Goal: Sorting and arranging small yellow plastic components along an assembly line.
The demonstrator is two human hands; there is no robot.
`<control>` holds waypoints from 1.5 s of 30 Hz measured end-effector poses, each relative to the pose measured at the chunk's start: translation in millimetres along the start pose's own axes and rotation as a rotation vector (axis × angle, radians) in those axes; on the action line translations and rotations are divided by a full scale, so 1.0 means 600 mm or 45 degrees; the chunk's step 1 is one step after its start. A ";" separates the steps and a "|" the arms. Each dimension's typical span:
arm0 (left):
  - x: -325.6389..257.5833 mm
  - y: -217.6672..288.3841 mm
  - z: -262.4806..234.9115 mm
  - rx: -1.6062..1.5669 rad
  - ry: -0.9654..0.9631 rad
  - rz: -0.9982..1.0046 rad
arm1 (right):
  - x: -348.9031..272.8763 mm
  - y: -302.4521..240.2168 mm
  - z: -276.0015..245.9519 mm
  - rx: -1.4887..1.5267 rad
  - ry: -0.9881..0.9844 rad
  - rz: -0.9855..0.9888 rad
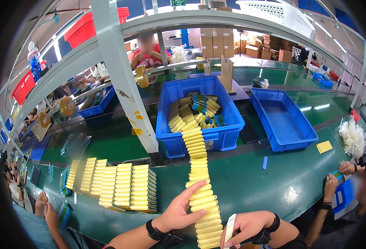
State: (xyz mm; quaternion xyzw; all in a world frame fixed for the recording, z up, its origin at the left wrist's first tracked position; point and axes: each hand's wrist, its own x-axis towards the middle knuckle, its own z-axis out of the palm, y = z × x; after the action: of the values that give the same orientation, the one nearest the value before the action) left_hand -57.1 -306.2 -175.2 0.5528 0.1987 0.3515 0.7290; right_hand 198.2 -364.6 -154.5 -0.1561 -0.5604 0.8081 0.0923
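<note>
A long chain of yellow rounded pieces (203,195), joined side by side, runs from the blue bin (228,141) down over the bench edge toward me. My left hand (181,212) lies on this chain from the left, thumb and forefinger stretched apart on the pieces. At the chain's lower right, my right hand (249,226) is closed around a narrow white flat strip (229,230), which points upward. More yellow and blue-green pieces (199,106) lie jumbled inside the bin. Left of my left hand stand stacks of yellow panels (125,186) with blue-green layers.
An empty blue tray (282,143) sits right of the bin. Nearby lie a small blue piece (265,162), a yellow panel (324,147) and clear plastic bags (352,137). A grey post (127,79) rises behind the stacks. Co-workers' hands (336,178) are at both sides.
</note>
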 end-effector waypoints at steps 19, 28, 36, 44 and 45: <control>0.021 -0.025 -0.036 0.812 -0.036 -0.017 | 0.020 0.015 -0.043 -0.532 0.973 -0.707; 0.022 -0.024 -0.035 1.152 -0.050 0.285 | 0.056 0.009 -0.046 -1.736 1.189 -0.535; 0.008 0.001 -0.014 0.899 -0.154 0.321 | 0.009 0.022 -0.065 -0.656 1.283 -0.887; 0.002 -0.009 -0.008 0.398 -0.165 0.296 | -0.015 0.001 -0.025 -0.086 0.331 -0.246; 0.001 -0.010 -0.009 0.293 -0.144 0.208 | -0.016 0.003 -0.019 -0.038 0.236 -0.194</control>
State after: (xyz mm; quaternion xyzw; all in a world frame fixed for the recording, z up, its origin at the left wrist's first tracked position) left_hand -58.7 -302.8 -182.4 0.6660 0.1507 0.3529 0.6397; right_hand 211.3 -358.2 -158.3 -0.1883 -0.5719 0.7723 0.2027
